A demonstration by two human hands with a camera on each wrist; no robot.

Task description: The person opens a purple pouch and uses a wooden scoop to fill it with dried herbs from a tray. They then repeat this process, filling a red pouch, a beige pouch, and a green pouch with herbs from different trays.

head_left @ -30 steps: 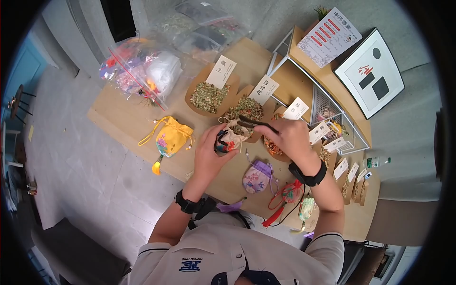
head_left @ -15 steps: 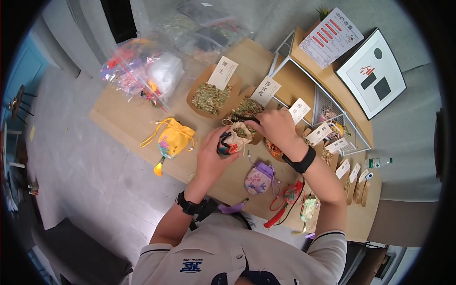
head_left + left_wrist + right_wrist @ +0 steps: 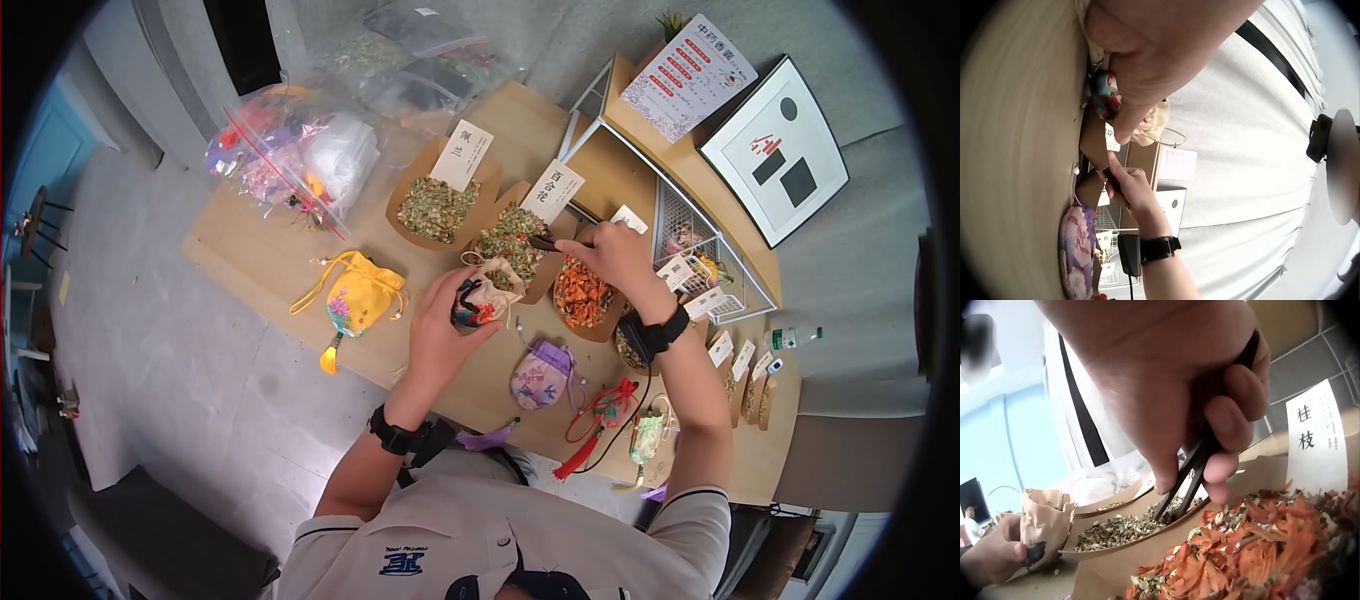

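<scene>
My left hand (image 3: 440, 325) grips a small drawstring pouch (image 3: 494, 294) with a cream cloth top and a dark, red-patterned lower part. Its mouth stands open, facing up. In my right hand (image 3: 622, 262) is a pair of black tongs (image 3: 1190, 472), pinched between thumb and fingers. The tong tips reach into the chopped green dried herbs (image 3: 1125, 528) of a brown paper tray, just beyond the pouch. Beside that tray, orange dried petals (image 3: 1254, 547) fill another one, below my right hand in the right wrist view.
A yellow pouch (image 3: 365, 292) lies left, a purple one (image 3: 543, 374) in front, and red (image 3: 612, 405) and green ones (image 3: 647, 437) lie near the front edge. Clear plastic bags (image 3: 300, 160) sit at the back left. A wooden shelf (image 3: 640, 105) stands behind the labelled trays.
My right hand has drawn the tongs away from the pouch mouth and set their tips in the green herbs. The orange petals have come into view. My left hand stays around the pouch.
</scene>
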